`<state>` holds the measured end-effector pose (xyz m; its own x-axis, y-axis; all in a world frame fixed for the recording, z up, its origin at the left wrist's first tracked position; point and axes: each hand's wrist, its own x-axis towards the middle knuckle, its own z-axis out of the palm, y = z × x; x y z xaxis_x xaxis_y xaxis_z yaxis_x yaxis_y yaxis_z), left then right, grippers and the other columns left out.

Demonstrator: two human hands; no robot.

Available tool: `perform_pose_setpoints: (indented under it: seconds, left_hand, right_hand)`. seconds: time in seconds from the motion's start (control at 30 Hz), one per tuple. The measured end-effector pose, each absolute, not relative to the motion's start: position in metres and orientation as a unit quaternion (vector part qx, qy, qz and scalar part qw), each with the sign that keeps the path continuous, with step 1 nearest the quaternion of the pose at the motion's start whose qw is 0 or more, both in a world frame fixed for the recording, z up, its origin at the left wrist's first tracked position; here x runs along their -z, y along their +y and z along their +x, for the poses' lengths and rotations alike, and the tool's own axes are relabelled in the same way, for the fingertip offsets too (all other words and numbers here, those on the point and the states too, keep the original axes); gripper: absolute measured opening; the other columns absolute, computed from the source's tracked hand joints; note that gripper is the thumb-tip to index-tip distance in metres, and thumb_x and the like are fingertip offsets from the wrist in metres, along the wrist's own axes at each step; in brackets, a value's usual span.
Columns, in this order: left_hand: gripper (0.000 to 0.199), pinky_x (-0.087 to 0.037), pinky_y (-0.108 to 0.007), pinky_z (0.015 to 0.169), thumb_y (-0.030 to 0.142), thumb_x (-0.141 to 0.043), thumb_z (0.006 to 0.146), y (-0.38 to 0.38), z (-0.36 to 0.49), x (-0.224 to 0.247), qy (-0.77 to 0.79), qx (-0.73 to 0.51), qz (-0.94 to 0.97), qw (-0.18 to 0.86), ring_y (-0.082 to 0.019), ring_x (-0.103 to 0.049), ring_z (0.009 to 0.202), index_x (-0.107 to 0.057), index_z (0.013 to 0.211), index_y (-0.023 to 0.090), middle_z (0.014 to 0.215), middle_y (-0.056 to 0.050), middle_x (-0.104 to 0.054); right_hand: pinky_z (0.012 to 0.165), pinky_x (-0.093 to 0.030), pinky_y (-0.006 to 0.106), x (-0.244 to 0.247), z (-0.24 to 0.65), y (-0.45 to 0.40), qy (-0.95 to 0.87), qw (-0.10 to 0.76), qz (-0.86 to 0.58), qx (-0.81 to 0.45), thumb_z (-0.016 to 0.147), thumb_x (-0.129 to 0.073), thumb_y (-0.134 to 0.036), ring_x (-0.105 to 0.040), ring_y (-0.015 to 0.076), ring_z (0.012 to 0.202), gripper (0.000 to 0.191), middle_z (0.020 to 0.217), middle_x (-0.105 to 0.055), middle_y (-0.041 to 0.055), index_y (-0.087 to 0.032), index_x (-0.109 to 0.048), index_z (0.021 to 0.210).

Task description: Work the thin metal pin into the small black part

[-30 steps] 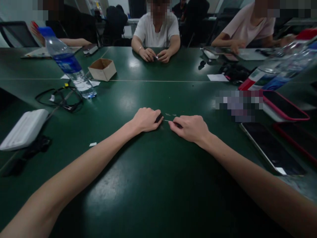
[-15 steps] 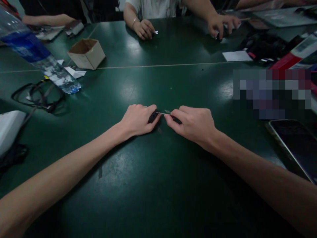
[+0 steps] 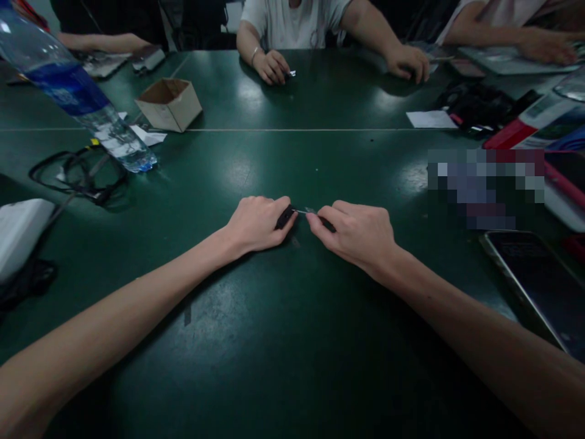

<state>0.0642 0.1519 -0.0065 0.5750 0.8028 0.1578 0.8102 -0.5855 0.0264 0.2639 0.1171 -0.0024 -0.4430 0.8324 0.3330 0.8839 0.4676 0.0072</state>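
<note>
Near the middle of the green table, my left hand is closed on a small black block, held between thumb and fingers. Opposite it, my right hand pinches a thin metal-shafted tool whose dark handle lies mostly hidden under the fingers. The shaft spans the narrow gap between my hands and meets the block's right end. A small clear piece shows by my right fingertips; what it belongs to I cannot make out. Both hands rest low, close to the tabletop.
At the left stand a tilted-looking water bottle, a coiled black cable and a white box-shaped thing. An open cardboard box sits beyond. A phone lies at right. Across the table, a person's hand holds something small.
My hands keep their grip and hardly move. The view has shifted slightly. Across the table, the person's hand on the right has lowered, its fingers now down at the tabletop.
</note>
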Motion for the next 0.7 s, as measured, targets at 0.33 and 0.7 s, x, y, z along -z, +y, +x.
perform_pose_setpoints:
  seconds: [0.33,0.7]
  left_hand:
    - [0.044,-0.043,-0.033,0.060,0.046,-0.030,0.093,0.1515,0.0641,0.0034,-0.436,0.052,-0.898,0.011,-0.024,-0.062,0.063,-0.061,0.091,0.015,0.073,-0.010,-0.066]
    - [0.040,-0.039,-0.029,0.053,0.044,-0.028,0.095,0.1506,0.0614,0.0031,-0.409,0.062,-0.911,0.009,-0.021,-0.061,0.059,-0.057,0.092,0.016,0.071,-0.007,-0.066]
  right_hand:
    - [0.049,-0.014,0.027,0.0040,0.2648,0.1182,-0.845,0.134,-0.509,0.096,0.095,-0.031,-0.046,-0.042,0.0108,0.051,0.052,0.065,-0.061,0.0053,-0.015,-0.067,0.073]
    - [0.048,-0.019,0.026,0.0045,0.2712,0.1213,-0.862,0.172,-0.463,0.118,0.093,-0.039,-0.042,-0.045,0.0100,0.049,0.046,0.059,-0.059,0.0027,-0.016,-0.065,0.065]
